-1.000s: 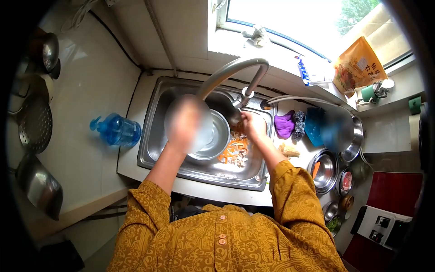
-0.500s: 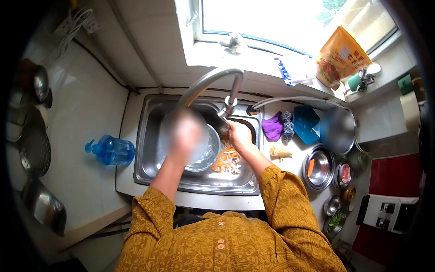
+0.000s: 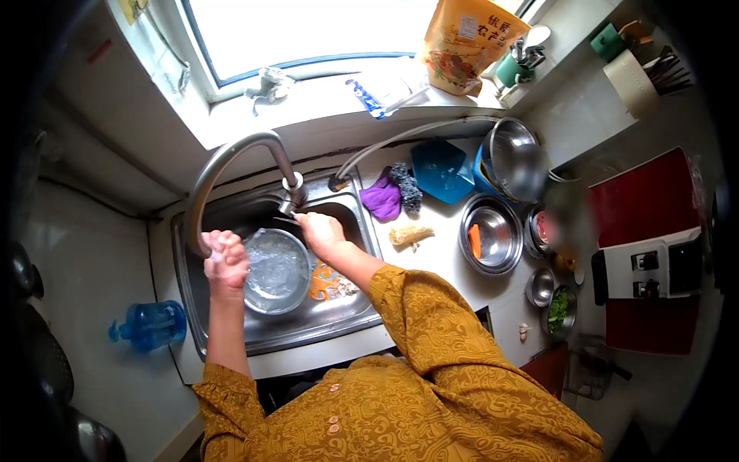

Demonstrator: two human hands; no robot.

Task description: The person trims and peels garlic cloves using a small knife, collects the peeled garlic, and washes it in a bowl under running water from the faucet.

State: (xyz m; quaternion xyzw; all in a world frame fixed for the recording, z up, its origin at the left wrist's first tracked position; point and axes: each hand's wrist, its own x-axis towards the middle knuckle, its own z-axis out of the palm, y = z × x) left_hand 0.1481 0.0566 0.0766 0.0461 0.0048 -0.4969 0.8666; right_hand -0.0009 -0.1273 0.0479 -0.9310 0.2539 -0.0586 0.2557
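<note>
My left hand [image 3: 225, 262] is closed at the lower end of the curved faucet spout [image 3: 202, 192], over the left side of the sink. The exact hold there is partly hidden by the fingers. My right hand [image 3: 322, 233] grips the slim faucet lever [image 3: 286, 220] at the faucet's base. Between my hands a round metal basin [image 3: 302, 289] sits in the steel sink [image 3: 269, 339], with clear, rippling water [image 3: 273, 266] in it. Orange and pale peelings [image 3: 327, 285] lie on the sink bottom, right of the basin.
Right of the sink lie a purple cloth [image 3: 382, 196], a scouring pad [image 3: 406, 187], a blue container [image 3: 441, 171] and a ginger-like piece [image 3: 408, 234]. Steel bowls [image 3: 496, 231] hold a carrot [image 3: 474, 241]. A blue pump bottle [image 3: 154, 325] stands left; an orange bag [image 3: 469, 46] on the sill.
My view has turned to the right. My left hand has shifted left from over the basin, baring the water. My right hand stays at the faucet lever.
</note>
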